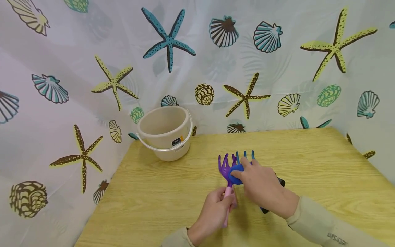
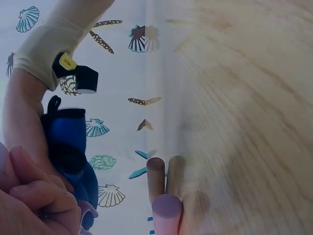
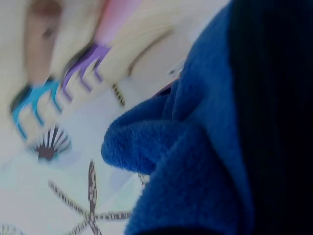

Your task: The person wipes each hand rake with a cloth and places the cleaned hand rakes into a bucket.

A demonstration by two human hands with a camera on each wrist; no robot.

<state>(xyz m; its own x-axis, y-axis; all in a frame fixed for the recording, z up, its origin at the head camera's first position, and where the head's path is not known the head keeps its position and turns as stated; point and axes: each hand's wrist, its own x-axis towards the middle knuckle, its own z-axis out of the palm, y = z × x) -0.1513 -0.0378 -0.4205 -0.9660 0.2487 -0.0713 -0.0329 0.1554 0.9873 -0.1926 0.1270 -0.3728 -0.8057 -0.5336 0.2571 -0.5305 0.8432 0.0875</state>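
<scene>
The left hand (image 1: 213, 211) curls round the pink handle of a purple-tined fork (image 1: 226, 172), mid-tabletop (image 1: 148, 199); the right hand (image 1: 266, 187) pinches a fuzzy blue cloth (image 1: 236, 176) at its head. Beyond lies a blue-tined rake (image 1: 245, 154); a cream plastic bucket (image 1: 163, 140) stands near the far-left corner.

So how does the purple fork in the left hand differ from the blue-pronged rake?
The purple fork has a pink handle; the blue-pronged rake has a brown handle. The left hand holds the purple fork, while the blue-pronged rake lies on the table. In the head view, the right hand hides much of the blue-pronged rake, but less of the purple fork. Both have pronged heads.
</scene>
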